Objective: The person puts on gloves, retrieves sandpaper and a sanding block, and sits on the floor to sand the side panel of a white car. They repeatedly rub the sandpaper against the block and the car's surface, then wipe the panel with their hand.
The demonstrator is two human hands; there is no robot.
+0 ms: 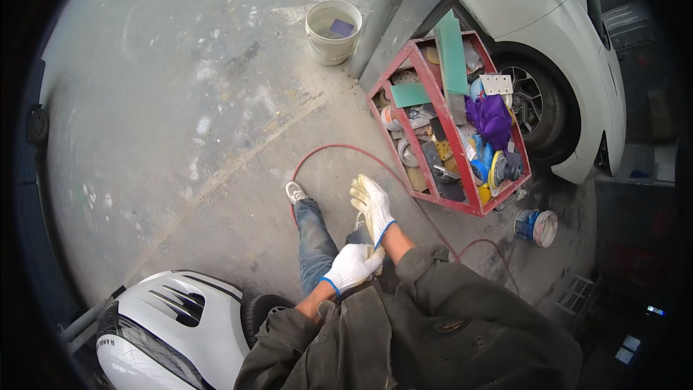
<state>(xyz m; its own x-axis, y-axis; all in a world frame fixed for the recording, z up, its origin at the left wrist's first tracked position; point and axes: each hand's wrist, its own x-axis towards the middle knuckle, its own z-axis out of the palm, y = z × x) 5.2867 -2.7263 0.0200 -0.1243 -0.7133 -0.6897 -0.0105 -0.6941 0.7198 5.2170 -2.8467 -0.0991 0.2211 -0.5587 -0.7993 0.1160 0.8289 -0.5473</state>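
Note:
My left hand [351,267], in a white knit work glove with a blue hem, reaches across my body. Its fingers close around the blue-edged cuff [385,232] of the glove on my right hand. That right hand [372,204] is held up in front of me, fingers stretched out, with nothing in it. Its glove has a cream-coated palm side. Bare wrist shows between each glove and my dark jacket sleeves.
Ahead to the right stands a red metal cart [462,130] full of sanding pads, bottles and a purple cloth. A white bucket [330,35], a paint tub [535,227] and a red hose [339,146] are on the concrete. White cars [548,22] flank me, beside a post [395,11].

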